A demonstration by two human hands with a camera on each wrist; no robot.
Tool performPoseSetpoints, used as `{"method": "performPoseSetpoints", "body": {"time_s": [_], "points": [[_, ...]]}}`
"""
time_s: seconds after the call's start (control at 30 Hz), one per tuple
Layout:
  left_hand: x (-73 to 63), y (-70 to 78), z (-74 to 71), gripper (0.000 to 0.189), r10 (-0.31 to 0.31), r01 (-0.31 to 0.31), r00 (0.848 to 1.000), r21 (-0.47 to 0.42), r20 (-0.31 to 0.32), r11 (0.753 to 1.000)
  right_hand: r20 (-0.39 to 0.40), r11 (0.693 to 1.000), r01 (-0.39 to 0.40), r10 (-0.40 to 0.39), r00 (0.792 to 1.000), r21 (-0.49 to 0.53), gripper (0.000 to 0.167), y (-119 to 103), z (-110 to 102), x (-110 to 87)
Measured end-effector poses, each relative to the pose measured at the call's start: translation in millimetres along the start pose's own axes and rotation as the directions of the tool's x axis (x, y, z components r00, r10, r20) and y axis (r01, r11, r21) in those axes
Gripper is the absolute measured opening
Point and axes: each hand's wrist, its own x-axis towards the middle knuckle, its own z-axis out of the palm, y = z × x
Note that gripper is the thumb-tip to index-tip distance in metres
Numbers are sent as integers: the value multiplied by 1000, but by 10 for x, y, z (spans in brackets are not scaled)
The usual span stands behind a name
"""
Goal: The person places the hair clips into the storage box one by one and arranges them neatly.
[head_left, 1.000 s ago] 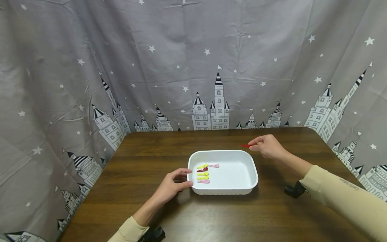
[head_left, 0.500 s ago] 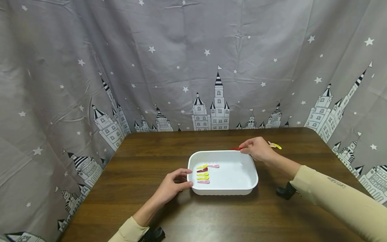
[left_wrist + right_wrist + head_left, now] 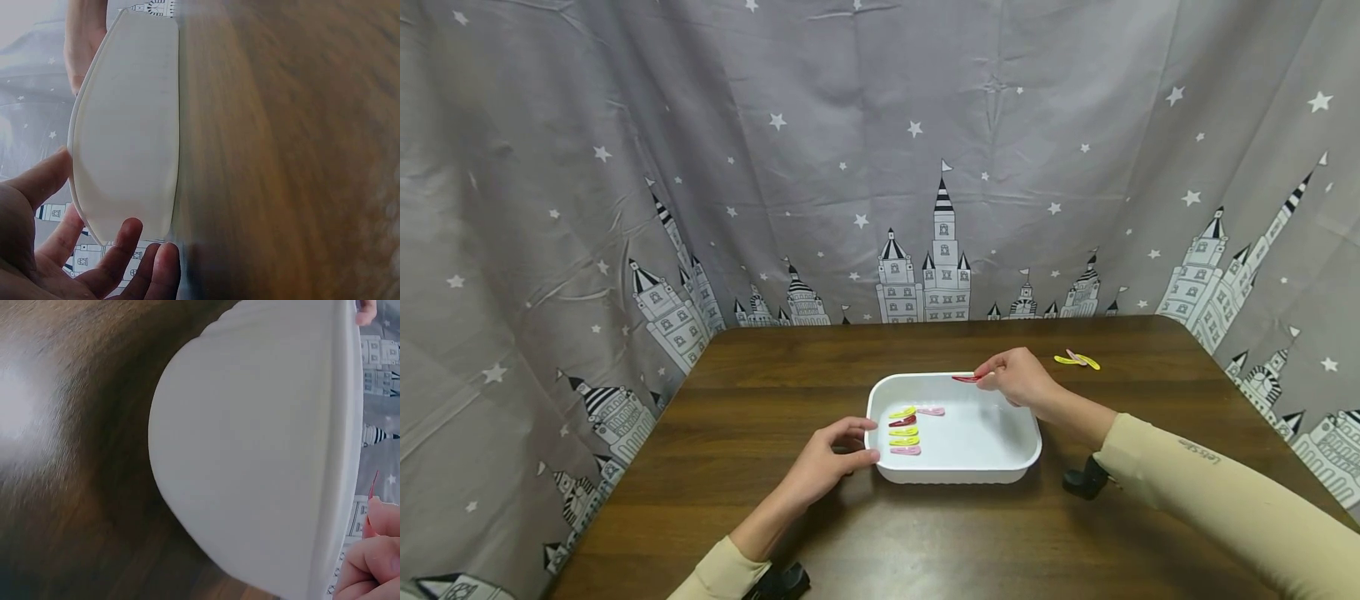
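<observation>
A white rectangular tray stands on the table, and my left hand holds its left end. In the left wrist view, thumb and index finger reach over the tray's rim while the other fingers lie by the outer wall. My right hand pinches a red snap hair clip between thumb and fingertips, over the tray's back edge. The right wrist view shows the red clip jutting from the fingertips. Inside the tray, a column of yellow, dark red and pink clips lines the left side, with a pink clip beside its top.
A small pile of yellow and pink hair clips lies on the wooden table, behind and right of the tray. A grey curtain printed with castles and stars hangs behind the table.
The right hand has carried the red clip left from the table to over the tray's back edge, uncovering the pile of clips behind it. The left hand and tray stay put.
</observation>
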Motion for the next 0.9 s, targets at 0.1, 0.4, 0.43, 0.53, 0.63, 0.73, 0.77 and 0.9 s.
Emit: {"method": "performPoseSetpoints", "body": {"time_s": [0.1, 0.4, 0.43, 0.53, 0.63, 0.73, 0.77, 0.9], "points": [[0, 2, -2, 42, 4, -4, 1000, -4, -1, 1000, 3, 1000, -1, 1, 1000, 11, 17, -3, 65, 8], [-10, 7, -1, 42, 3, -3, 1000, -21, 3, 1000, 30, 1000, 7, -8, 1000, 17, 14, -16, 262, 28], [-11, 9, -1, 42, 4, -4, 1000, -22, 3, 1000, 30, 1000, 10, -10, 1000, 10, 14, -12, 285, 38], [-16, 18, -1, 42, 4, -4, 1000, -26, 2, 1000, 30, 1000, 11, -10, 1000, -15, 12, 0, 353, 66], [-18, 22, -1, 41, 4, -3, 1000, -24, 4, 1000, 27, 999, 13, -12, 1000, -46, 11, 21, 411, 85], [-14, 17, 0, 41, 5, -5, 1000, -19, 8, 1000, 36, 996, 43, -40, 999, -83, 13, 50, 449, 93], [-12, 14, -1, 41, 5, -5, 1000, -18, 8, 1000, 41, 994, 56, -52, 998, -89, 13, 60, 459, 95], [-4, 4, -5, 41, 5, -5, 1000, -11, 6, 1000, 71, 985, 125, -117, 991, -116, 14, 104, 498, 108]]}}
